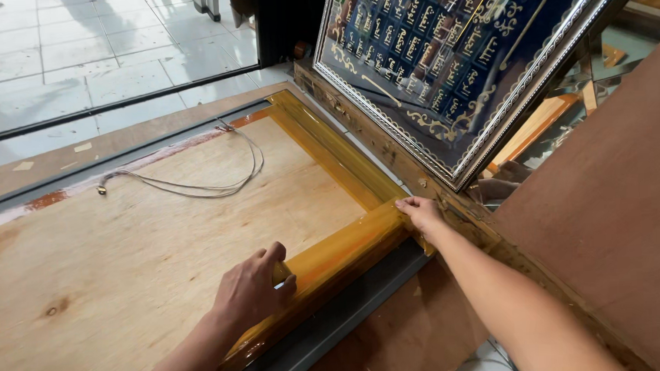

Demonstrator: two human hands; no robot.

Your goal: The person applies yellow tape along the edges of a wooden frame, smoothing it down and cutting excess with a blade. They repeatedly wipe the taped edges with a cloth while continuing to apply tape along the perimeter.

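While the left hand [254, 287] curls its fingers over the yellow wooden frame [333, 256], gripping its near rail, the right hand [420, 211] presses nearly flat fingertips on the frame's corner, grasping nothing

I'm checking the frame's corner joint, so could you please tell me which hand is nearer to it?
Right. The right hand rests at the frame corner; the left hand grips the near rail, farther along.

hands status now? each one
Left hand: curled shut on the frame rail.
Right hand: open, fingertips on the frame corner.
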